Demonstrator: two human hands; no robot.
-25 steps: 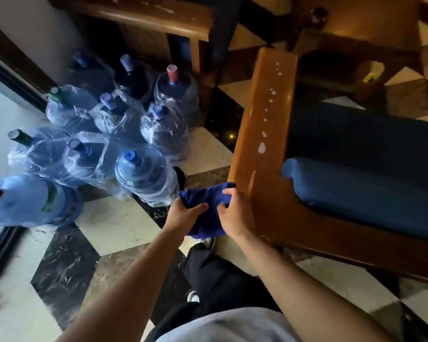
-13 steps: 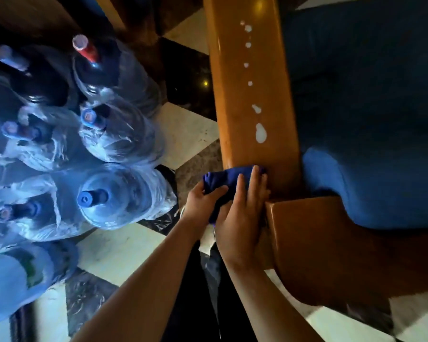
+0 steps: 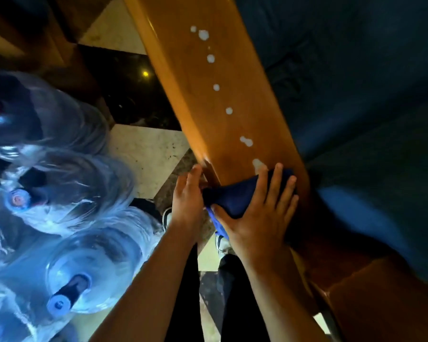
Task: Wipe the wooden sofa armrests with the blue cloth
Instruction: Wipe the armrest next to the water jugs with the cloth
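Blue cloth (image 3: 237, 195) lies bunched on the near end of the wooden armrest (image 3: 223, 99), pinned under the right hand (image 3: 260, 211). Right hand: fingers spread and fairly straight, palm flat on top of the cloth, thumb tucked against its near edge. It presses rather than clutches. Left hand (image 3: 187, 206): beside the armrest's outer edge, fingers extended, fingertips at the wood and the cloth's left corner; whether it pinches the cloth there I cannot tell.

White spots (image 3: 229, 111) run in a line up the armrest, beyond the cloth; the nearest one sits just at the right fingertips. None wiped yet, by the look of it.

Handling, as judged: cloth is soft, light, limp; it will fold and ride up if pushed from one corner. Best held just so, with a flat palm over the bulk and pressure spread. The wood looks polished and smooth, so the cloth should slide easily; the spots look wet or pasty and may smear before lifting.

Alongside: dark blue seat cushion (image 3: 356, 119) to the right, plastic-wrapped water jugs (image 3: 84, 267) on the tiled floor (image 3: 143, 149) to the left, close to the left elbow.
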